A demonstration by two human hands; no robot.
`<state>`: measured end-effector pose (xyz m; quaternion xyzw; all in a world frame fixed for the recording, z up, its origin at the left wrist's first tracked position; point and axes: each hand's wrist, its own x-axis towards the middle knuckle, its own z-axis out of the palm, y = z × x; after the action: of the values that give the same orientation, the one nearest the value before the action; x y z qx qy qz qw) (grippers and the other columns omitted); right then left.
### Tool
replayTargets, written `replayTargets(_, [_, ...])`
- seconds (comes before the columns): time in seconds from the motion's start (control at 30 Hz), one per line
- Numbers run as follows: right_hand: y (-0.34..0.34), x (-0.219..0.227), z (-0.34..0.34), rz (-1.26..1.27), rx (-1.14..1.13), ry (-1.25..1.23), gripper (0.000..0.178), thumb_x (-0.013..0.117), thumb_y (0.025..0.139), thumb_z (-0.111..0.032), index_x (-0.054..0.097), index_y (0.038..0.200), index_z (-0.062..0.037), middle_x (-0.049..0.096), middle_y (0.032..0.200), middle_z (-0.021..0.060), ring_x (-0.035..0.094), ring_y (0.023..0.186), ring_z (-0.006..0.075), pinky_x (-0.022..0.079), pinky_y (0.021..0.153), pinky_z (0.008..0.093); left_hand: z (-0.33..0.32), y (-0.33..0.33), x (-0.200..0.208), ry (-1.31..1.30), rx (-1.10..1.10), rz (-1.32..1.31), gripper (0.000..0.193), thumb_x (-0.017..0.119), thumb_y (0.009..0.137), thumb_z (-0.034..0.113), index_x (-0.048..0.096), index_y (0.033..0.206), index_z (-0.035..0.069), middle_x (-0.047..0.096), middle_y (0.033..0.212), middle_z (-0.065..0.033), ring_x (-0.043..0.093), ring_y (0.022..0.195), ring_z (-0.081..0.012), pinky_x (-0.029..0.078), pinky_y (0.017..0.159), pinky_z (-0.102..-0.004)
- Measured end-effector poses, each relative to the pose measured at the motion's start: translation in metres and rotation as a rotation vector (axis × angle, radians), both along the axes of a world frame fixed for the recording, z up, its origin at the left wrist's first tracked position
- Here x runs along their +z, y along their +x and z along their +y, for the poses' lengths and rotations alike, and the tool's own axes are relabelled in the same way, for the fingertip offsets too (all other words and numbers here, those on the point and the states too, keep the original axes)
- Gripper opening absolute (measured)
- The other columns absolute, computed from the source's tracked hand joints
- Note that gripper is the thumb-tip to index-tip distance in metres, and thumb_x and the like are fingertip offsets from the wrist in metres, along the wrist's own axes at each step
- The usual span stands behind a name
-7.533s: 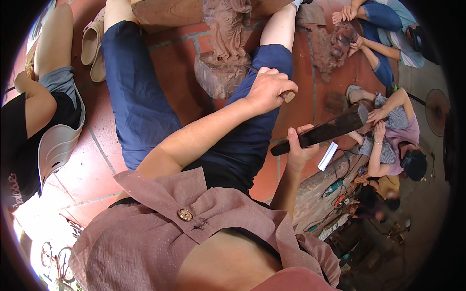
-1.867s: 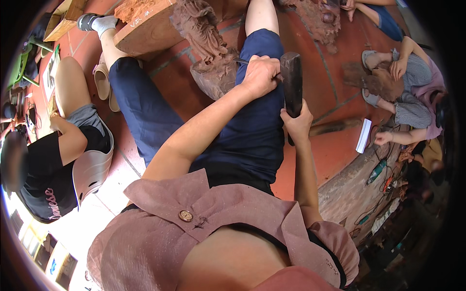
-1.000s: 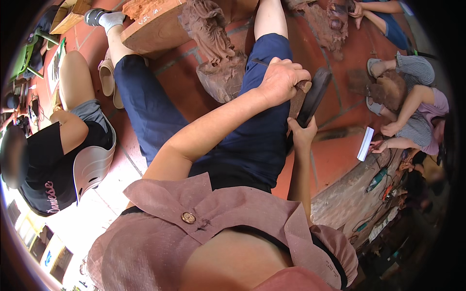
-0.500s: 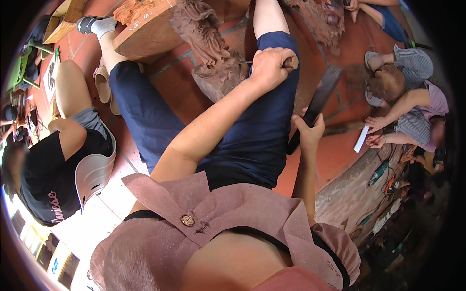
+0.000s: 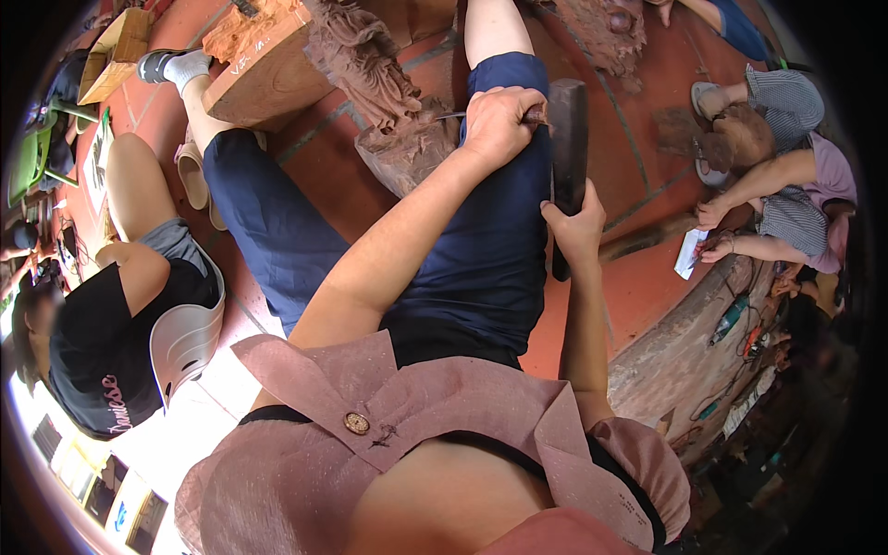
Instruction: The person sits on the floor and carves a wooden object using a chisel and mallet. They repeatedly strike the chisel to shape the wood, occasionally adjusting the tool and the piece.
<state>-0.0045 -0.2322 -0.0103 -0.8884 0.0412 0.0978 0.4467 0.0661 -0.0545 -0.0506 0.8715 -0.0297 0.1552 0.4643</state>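
My left hand point(image 5: 502, 125) is closed round a wood chisel; its handle end point(image 5: 536, 114) sticks out on the right and its thin blade point(image 5: 450, 116) points left to the carving. The brown wood carving point(image 5: 365, 69), with draped, folded relief and a rough lower block point(image 5: 402, 153), lies between my legs. My right hand point(image 5: 575, 227) grips a dark wooden mallet point(image 5: 569, 139), held upright on the right. The mallet's head is right beside the chisel's handle end; I cannot tell whether they touch. Most of the chisel handle is hidden in my fist.
A thick wood block point(image 5: 268, 79) lies beyond the carving at left, near a pair of clogs point(image 5: 192, 180). Another rough carving point(image 5: 606, 37) is at the far right. One person sits on my left in a pale chair point(image 5: 188, 333); another on my right holds a white piece point(image 5: 689, 252). Power tools point(image 5: 731, 319) lie lower right.
The mallet has swung left and more upright, its head coming up to the chisel's handle end. My left hand and the carving appear shifted slightly left in view.
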Motion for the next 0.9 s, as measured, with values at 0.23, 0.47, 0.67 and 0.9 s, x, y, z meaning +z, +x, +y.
replayTargets(0.23, [-0.004, 0.006, 0.004, 0.084, 0.017, -0.040, 0.039, 0.071, 0.068, -0.012, 0.061, 0.104, -0.0014, 0.069, 0.088, 0.0137, 0.068, 0.084, 0.0268, 0.052, 0.079, 0.0379, 0.001, 0.003, -0.003, 0.007, 0.005, 0.084, 0.014, 0.070, 0.072, 0.010, 0.065, 0.083, 0.016, 0.067, 0.082, -0.0016, 0.063, 0.084, -0.0270, 0.044, 0.074, -0.0405])
replayTargets(0.47, [-0.004, -0.002, -0.001, 0.006, 0.083, 0.002, 0.043, 0.070, 0.068, -0.012, 0.058, 0.108, -0.0006, 0.068, 0.088, 0.0163, 0.068, 0.085, 0.0308, 0.051, 0.079, 0.0387, 0.055, 0.015, 0.002, 0.045, -0.055, 0.078, 0.030, 0.075, 0.079, 0.006, 0.060, 0.106, 0.007, 0.064, 0.091, -0.0061, 0.063, 0.085, -0.0193, 0.052, 0.080, -0.0343])
replayTargets(0.67, [0.018, -0.012, 0.006, 0.031, 0.000, 0.283, 0.046, 0.069, 0.067, -0.010, 0.057, 0.110, 0.0003, 0.065, 0.085, 0.0114, 0.065, 0.074, 0.0235, 0.052, 0.069, 0.0350, 0.130, 0.043, 0.039, -0.011, -0.030, 0.130, 0.035, 0.079, 0.080, 0.003, 0.058, 0.108, 0.002, 0.066, 0.089, -0.0045, 0.065, 0.079, -0.0109, 0.056, 0.070, -0.0249])
replayTargets(0.9, [0.043, -0.012, -0.007, 0.362, 0.015, 0.747, 0.047, 0.062, 0.073, 0.001, 0.053, 0.118, -0.0019, 0.056, 0.082, 0.0045, 0.058, 0.062, 0.0130, 0.049, 0.054, 0.0278, 0.138, 0.055, 0.012, -0.096, -0.106, 0.316, 0.037, 0.080, 0.079, 0.008, 0.056, 0.107, 0.002, 0.064, 0.088, -0.0052, 0.066, 0.075, -0.0116, 0.058, 0.062, -0.0245])
